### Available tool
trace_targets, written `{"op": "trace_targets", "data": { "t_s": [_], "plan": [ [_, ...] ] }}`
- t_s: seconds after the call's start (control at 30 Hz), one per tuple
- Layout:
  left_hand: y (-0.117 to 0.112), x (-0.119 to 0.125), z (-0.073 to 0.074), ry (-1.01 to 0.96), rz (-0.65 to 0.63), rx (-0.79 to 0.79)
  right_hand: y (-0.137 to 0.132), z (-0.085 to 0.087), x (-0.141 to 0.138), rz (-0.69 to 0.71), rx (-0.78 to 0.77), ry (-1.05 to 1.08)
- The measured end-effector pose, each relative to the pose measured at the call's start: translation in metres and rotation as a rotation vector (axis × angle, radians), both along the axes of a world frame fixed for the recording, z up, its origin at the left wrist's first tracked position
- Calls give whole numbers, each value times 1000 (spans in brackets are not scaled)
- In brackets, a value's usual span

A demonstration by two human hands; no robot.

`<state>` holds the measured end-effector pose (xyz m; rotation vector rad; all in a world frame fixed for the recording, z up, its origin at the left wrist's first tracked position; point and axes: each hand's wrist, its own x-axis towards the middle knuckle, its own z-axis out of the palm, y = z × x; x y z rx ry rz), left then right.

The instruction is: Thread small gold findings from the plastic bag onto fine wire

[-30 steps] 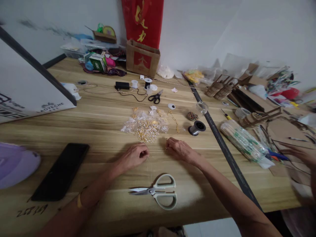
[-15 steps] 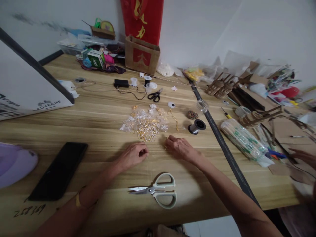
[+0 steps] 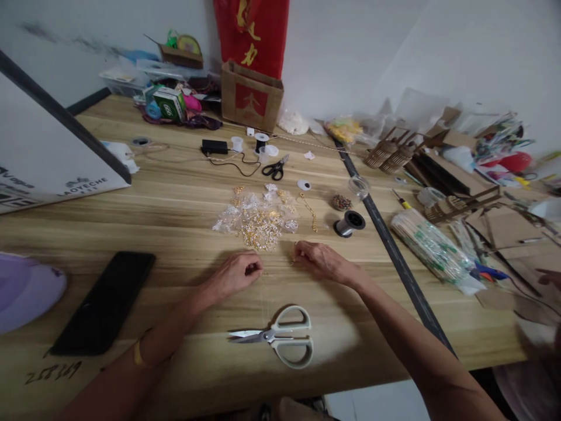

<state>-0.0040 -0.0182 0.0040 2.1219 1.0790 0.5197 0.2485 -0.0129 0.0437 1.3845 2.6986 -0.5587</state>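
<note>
My left hand (image 3: 238,272) rests on the wooden table (image 3: 184,216) with its fingers curled into a pinch; what it pinches is too small to make out. My right hand (image 3: 322,261) lies a little to the right, fingers bent and pinched near a tiny gold piece on the table. Just beyond both hands is a heap of gold charms and small clear bags (image 3: 258,217). A gold chain (image 3: 310,211) lies to the right of the heap. Pale green scissors (image 3: 280,337) lie shut on the table between my forearms.
A black phone (image 3: 105,302) and a purple cap (image 3: 26,290) lie at left, with a white box (image 3: 48,146) behind. A grey wire spool (image 3: 349,224), bead jar (image 3: 342,204), black scissors (image 3: 275,168) and a bag of sticks (image 3: 432,249) lie beyond. Another person's hand (image 3: 550,278) shows at right.
My hands stay almost where they were, both pinched. The other person's hand at the right edge has pulled back to the right.
</note>
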Motion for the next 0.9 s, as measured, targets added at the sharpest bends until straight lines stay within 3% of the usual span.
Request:
{"op": "trace_targets", "data": {
  "t_s": [0.17,0.4,0.63,0.9],
  "plan": [
    [-1,-1,-1,3,0,-13,1,6,0,10,142,-174],
    [0,0,1,22,-2,19,0,6,-13,222,187,-392],
    [1,0,3,30,-10,7,0,-2,-12,274,233,-421],
    [1,-2,-1,36,-14,18,-1,3,-6,205,96,-311]
  ]
}}
